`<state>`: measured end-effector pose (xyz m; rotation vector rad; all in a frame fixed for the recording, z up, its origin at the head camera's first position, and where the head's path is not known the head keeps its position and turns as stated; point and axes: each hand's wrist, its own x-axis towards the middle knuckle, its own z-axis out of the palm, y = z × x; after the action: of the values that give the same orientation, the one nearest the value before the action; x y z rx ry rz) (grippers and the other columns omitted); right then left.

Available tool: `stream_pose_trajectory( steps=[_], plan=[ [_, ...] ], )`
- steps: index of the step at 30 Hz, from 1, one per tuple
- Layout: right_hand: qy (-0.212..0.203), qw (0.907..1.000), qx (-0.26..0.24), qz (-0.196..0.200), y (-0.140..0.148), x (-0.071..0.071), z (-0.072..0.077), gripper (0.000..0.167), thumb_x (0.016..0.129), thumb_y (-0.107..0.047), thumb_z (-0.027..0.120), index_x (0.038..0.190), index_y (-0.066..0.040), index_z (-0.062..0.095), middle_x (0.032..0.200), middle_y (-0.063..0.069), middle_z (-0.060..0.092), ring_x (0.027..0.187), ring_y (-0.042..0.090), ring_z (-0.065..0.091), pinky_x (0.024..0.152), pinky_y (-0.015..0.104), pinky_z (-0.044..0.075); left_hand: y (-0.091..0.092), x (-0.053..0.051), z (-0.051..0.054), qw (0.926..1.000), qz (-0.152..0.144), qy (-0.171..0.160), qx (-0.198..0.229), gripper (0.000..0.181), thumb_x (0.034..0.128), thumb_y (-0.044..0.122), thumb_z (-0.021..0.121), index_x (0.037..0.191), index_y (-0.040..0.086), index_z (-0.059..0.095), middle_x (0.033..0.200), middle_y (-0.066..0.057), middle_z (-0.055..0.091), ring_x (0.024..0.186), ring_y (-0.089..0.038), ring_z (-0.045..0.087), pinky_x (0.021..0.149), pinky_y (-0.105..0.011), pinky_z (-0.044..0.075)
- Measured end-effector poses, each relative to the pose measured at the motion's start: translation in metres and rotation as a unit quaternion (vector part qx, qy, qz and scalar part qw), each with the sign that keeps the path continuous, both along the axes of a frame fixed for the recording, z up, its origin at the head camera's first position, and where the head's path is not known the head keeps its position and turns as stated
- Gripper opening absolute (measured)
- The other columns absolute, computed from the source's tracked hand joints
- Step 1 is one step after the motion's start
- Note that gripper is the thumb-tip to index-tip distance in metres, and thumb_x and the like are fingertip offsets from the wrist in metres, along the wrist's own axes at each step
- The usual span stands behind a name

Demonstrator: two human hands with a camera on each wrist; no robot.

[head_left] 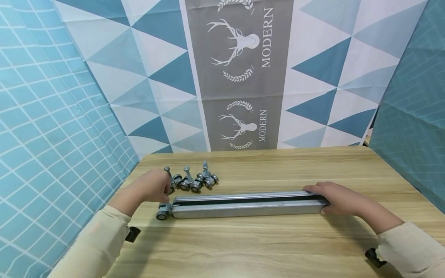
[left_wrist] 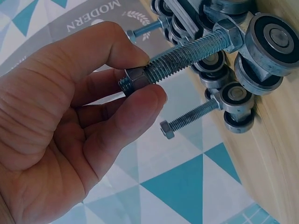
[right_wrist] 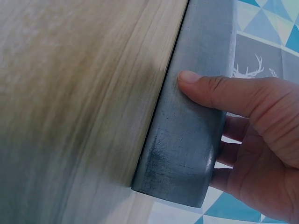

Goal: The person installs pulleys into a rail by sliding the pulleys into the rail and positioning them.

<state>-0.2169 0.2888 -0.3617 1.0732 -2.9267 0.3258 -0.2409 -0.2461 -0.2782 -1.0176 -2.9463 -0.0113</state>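
Note:
A long metal channel track (head_left: pixel 250 208) with a slot along its top lies across the wooden table. My right hand (head_left: pixel 338 199) grips its right end, and in the right wrist view the thumb (right_wrist: pixel 205 88) presses on the track's side (right_wrist: pixel 187 135). At the left end sits a roller trolley (head_left: pixel 162 212), its wheels outside the track. In the left wrist view my left hand (left_wrist: pixel 93 112) pinches the nut (left_wrist: pixel 137 78) near the tip of this trolley's threaded bolt (left_wrist: pixel 187 57) between thumb and index finger. Whether the trolley touches the track is unclear.
Behind the track's left part stand several more roller trolleys (head_left: pixel 189 184) with bolts pointing up, close together. Wooden tabletop (head_left: pixel 243 247) extends in front of the track. Patterned cloth (head_left: pixel 240 77) hangs behind the table, and blue checked cloth (head_left: pixel 52 116) hangs at the left.

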Motion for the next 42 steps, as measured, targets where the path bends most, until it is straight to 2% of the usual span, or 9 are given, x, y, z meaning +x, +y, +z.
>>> stream_pose_trajectory(
  steps=[5, 12, 19, 27, 33, 36, 40, 42],
  plan=[
    [-0.003, 1.0, -0.002, -0.002, -0.001, 0.001, 0.0, 0.071, 0.068, -0.009, 0.087, 0.131, 0.003, 0.056, 0.109, 0.008, 0.064, 0.1, 0.029, 0.061, 0.084, 0.05, 0.05, 0.006, 0.001, -0.001, 0.9999, 0.007, -0.009, -0.004, 0.046, 0.0647, 0.0, 0.068, 0.05, 0.023, 0.03, 0.049, 0.012, 0.013, 0.05, -0.008, 0.009, 0.049, -0.026, 0.018],
    [-0.004, 1.0, -0.002, -0.002, -0.002, 0.0, 0.0, 0.071, 0.068, -0.008, 0.086, 0.131, 0.003, 0.056, 0.11, 0.009, 0.064, 0.101, 0.029, 0.061, 0.084, 0.05, 0.049, 0.011, 0.0, -0.002, 0.9999, -0.002, -0.014, -0.003, 0.048, 0.0659, -0.001, 0.068, 0.05, 0.022, 0.029, 0.05, 0.012, 0.012, 0.051, -0.008, 0.008, 0.05, -0.027, 0.017],
    [-0.003, 1.0, -0.001, -0.002, -0.002, -0.001, 0.0, 0.071, 0.068, -0.008, 0.086, 0.131, 0.002, 0.056, 0.11, 0.008, 0.064, 0.101, 0.029, 0.061, 0.084, 0.05, 0.049, 0.019, -0.003, -0.003, 0.9998, -0.015, -0.003, -0.009, 0.045, 0.0654, 0.0, 0.068, 0.049, 0.023, 0.032, 0.048, 0.013, 0.015, 0.049, -0.008, 0.01, 0.051, -0.027, 0.021],
    [0.001, 1.0, -0.005, 0.002, -0.002, 0.0, -0.002, 0.071, 0.068, -0.008, 0.086, 0.131, 0.003, 0.056, 0.109, 0.008, 0.064, 0.101, 0.029, 0.061, 0.084, 0.05, 0.049, 0.03, -0.006, -0.004, 0.9995, -0.026, -0.012, -0.011, 0.044, 0.0663, -0.001, 0.063, 0.049, 0.023, 0.031, 0.049, 0.012, 0.013, 0.05, -0.007, 0.008, 0.05, -0.026, 0.017],
    [0.004, 1.0, -0.007, 0.001, -0.002, 0.001, -0.002, 0.071, 0.068, -0.009, 0.086, 0.131, 0.002, 0.056, 0.11, 0.008, 0.064, 0.101, 0.029, 0.061, 0.084, 0.05, 0.049, 0.033, -0.005, -0.003, 0.9992, -0.027, -0.028, 0.005, 0.048, 0.0696, -0.001, 0.069, 0.054, 0.021, 0.03, 0.053, 0.01, 0.014, 0.051, -0.008, 0.012, 0.052, -0.026, 0.019],
    [0.006, 0.9999, -0.008, 0.0, -0.001, 0.002, -0.001, 0.071, 0.068, -0.009, 0.087, 0.131, 0.002, 0.056, 0.11, 0.008, 0.064, 0.101, 0.029, 0.061, 0.083, 0.05, 0.05, 0.033, -0.003, -0.002, 0.9987, -0.038, -0.029, 0.016, 0.042, 0.0684, -0.005, 0.073, 0.056, 0.02, 0.041, 0.054, 0.011, 0.026, 0.051, -0.007, 0.022, 0.052, -0.026, 0.026],
    [0.003, 1.0, -0.009, 0.0, 0.0, 0.002, -0.002, 0.071, 0.068, -0.01, 0.087, 0.131, 0.002, 0.056, 0.11, 0.008, 0.064, 0.101, 0.029, 0.061, 0.084, 0.05, 0.05, 0.035, -0.001, -0.001, 0.998, -0.059, -0.016, 0.016, 0.027, 0.0657, -0.01, 0.073, 0.067, 0.015, 0.065, 0.064, 0.011, 0.053, 0.057, -0.004, 0.04, 0.062, -0.032, 0.042],
    [0.001, 0.9999, -0.01, 0.004, 0.0, 0.002, -0.002, 0.071, 0.068, -0.011, 0.087, 0.131, 0.002, 0.056, 0.11, 0.009, 0.064, 0.101, 0.03, 0.061, 0.083, 0.05, 0.049, 0.036, -0.001, -0.002, 0.9977, -0.064, -0.012, 0.017, 0.027, 0.0654, -0.012, 0.071, 0.07, 0.015, 0.069, 0.066, 0.01, 0.057, 0.058, -0.004, 0.041, 0.065, -0.036, 0.044]
  ],
)
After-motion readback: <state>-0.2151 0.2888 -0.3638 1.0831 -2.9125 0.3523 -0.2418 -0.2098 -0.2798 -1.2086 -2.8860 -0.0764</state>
